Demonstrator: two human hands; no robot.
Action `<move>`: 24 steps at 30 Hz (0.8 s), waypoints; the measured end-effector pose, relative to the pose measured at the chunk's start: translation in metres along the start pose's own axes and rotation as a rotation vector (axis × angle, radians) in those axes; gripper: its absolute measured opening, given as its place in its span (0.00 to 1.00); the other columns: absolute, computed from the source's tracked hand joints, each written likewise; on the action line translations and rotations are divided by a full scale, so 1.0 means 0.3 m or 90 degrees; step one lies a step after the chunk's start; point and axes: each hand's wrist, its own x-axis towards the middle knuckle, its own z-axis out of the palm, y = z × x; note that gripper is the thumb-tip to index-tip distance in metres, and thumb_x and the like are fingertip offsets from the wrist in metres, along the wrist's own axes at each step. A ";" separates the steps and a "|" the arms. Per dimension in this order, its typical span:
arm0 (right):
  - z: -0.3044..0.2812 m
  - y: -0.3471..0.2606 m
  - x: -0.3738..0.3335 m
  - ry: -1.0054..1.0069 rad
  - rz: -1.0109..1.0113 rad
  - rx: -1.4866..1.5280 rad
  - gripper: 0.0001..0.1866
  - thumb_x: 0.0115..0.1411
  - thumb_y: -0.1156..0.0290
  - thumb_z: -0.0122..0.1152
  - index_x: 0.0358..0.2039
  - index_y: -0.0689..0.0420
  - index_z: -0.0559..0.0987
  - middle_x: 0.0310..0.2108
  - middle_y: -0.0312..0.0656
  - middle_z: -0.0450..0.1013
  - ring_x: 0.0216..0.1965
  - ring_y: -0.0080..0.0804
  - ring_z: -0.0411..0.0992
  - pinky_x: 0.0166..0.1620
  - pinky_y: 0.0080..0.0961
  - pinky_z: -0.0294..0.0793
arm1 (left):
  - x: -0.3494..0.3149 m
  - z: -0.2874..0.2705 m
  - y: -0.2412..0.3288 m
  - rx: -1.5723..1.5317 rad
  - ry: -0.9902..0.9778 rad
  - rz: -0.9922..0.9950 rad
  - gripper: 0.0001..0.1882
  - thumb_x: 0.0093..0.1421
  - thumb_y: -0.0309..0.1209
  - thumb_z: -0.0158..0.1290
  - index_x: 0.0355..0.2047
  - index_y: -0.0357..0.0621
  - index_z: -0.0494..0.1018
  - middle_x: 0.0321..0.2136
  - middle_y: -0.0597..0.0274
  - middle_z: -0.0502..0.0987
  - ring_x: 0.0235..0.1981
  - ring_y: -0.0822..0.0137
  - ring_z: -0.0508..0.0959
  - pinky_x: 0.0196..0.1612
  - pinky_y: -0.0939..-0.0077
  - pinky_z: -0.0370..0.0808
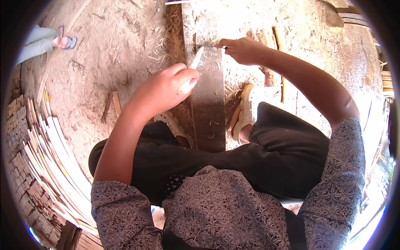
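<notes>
My left hand (168, 85) is closed around a pale, tapered piece of wood (196, 59), its pointed end toward the far side. Out to the right, my right hand (246, 51) grips a knife (208, 46) whose thin dark blade points left. The blade meets or crosses the wood near its tip; whether it bites in cannot be made out. Both are over a long dark plank (209, 108) that runs away from me between my feet. A few light shavings lie on the plank. My fingers hide most of the knife's handle.
Shavings (159, 39) litter the dirt floor left of the plank. Long pale strips (56, 141) are bundled at the left, beside a woven wall (25, 158). Another person's sandalled foot (64, 42) shows at the far left. My light clogs (246, 110) flank the plank.
</notes>
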 end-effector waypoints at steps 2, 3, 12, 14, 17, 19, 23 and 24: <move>0.038 -0.040 -0.027 0.081 -0.092 -0.004 0.19 0.74 0.65 0.46 0.64 0.46 0.69 0.39 0.50 0.81 0.34 0.41 0.82 0.40 0.40 0.82 | 0.007 -0.009 -0.022 -0.028 0.019 -0.003 0.07 0.63 0.27 0.56 0.42 0.49 0.75 0.35 0.60 0.77 0.31 0.53 0.79 0.34 0.60 0.76; 0.061 -0.057 -0.033 0.118 -0.141 -0.003 0.19 0.74 0.65 0.45 0.64 0.46 0.69 0.37 0.50 0.81 0.33 0.40 0.82 0.38 0.39 0.82 | 0.016 -0.019 -0.031 -0.036 0.029 0.008 0.07 0.63 0.26 0.56 0.42 0.48 0.75 0.35 0.59 0.76 0.31 0.53 0.79 0.34 0.60 0.76; 0.052 -0.105 -0.125 0.151 -0.273 0.119 0.19 0.73 0.64 0.49 0.62 0.44 0.68 0.34 0.50 0.80 0.36 0.49 0.81 0.42 0.43 0.80 | -0.003 0.000 -0.033 -0.023 0.023 0.019 0.07 0.63 0.25 0.56 0.42 0.47 0.75 0.33 0.59 0.76 0.31 0.53 0.79 0.33 0.59 0.75; 0.104 -0.026 -0.073 0.141 -0.184 0.057 0.19 0.74 0.63 0.46 0.63 0.45 0.69 0.35 0.50 0.81 0.31 0.42 0.81 0.36 0.41 0.81 | 0.006 0.002 -0.005 0.004 -0.015 0.028 0.08 0.63 0.26 0.56 0.42 0.48 0.75 0.33 0.58 0.75 0.30 0.51 0.78 0.33 0.60 0.75; 0.015 0.028 0.004 0.025 -0.025 0.054 0.18 0.75 0.63 0.44 0.62 0.45 0.70 0.32 0.50 0.81 0.26 0.38 0.80 0.33 0.40 0.80 | 0.014 0.011 -0.016 -0.017 0.027 0.016 0.08 0.63 0.26 0.57 0.43 0.48 0.75 0.33 0.57 0.75 0.30 0.51 0.78 0.33 0.60 0.75; 0.062 -0.051 -0.043 0.118 -0.160 0.055 0.18 0.75 0.62 0.47 0.62 0.45 0.70 0.31 0.50 0.81 0.28 0.41 0.80 0.37 0.40 0.79 | 0.011 0.001 -0.027 -0.016 0.034 0.021 0.08 0.63 0.27 0.57 0.43 0.48 0.76 0.34 0.58 0.75 0.31 0.51 0.78 0.33 0.60 0.75; 0.060 -0.027 -0.074 0.079 -0.114 0.069 0.20 0.72 0.68 0.48 0.63 0.42 0.71 0.39 0.50 0.81 0.35 0.43 0.81 0.38 0.39 0.80 | -0.005 0.021 0.009 0.038 0.003 0.022 0.07 0.63 0.27 0.57 0.42 0.48 0.76 0.34 0.58 0.75 0.32 0.51 0.79 0.34 0.59 0.75; 0.059 0.006 -0.053 0.081 -0.119 0.045 0.19 0.72 0.67 0.48 0.62 0.41 0.71 0.40 0.49 0.81 0.36 0.43 0.81 0.39 0.39 0.80 | 0.000 0.026 -0.003 0.006 0.016 0.030 0.07 0.64 0.27 0.57 0.43 0.48 0.76 0.35 0.59 0.76 0.32 0.51 0.79 0.35 0.59 0.76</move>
